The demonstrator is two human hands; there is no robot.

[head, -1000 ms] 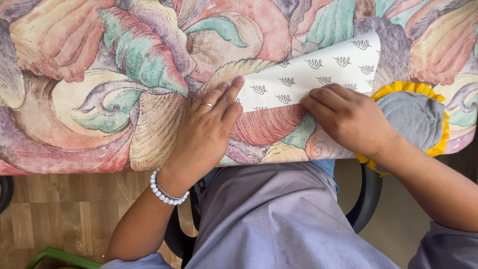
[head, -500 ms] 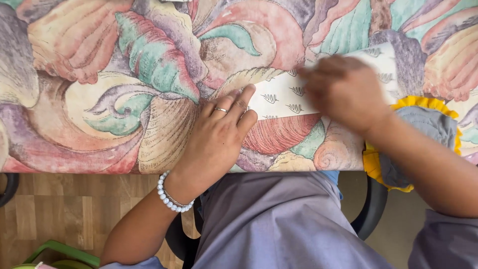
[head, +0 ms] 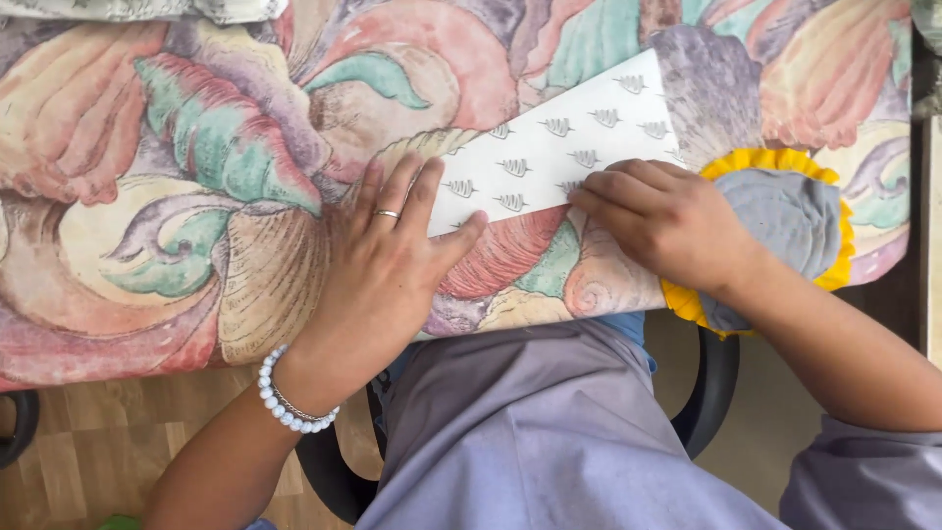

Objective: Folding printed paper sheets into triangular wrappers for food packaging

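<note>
View from above onto a counter [head: 147,324] draped in a cloth printed with large seashells in pink, teal, cream and purple. Lying across the cloth, a folded piece of white paper [head: 549,157] patterned with small grey leaf-like marks, slanting from lower left to upper right. Left hand [head: 388,270] flat, palm down, fingers [head: 422,196] spread wide and gripping nothing, fingertips pressing on the lower left end of the paper; a ring on one finger and a white beaded bracelet [head: 285,397] round the wrist. Right hand [head: 667,221] resting on the paper's lower edge further right, fingers [head: 603,196] curled close together and pressing down, nothing grasped between them. Just beside and partly under the right wrist, a round grey pad with a ruffled yellow border [head: 795,221], near the counter's edge. Below the counter, a lap in pale lilac fabric [head: 549,432], a dark chair [head: 711,393] and wooden floor [head: 88,451].
</note>
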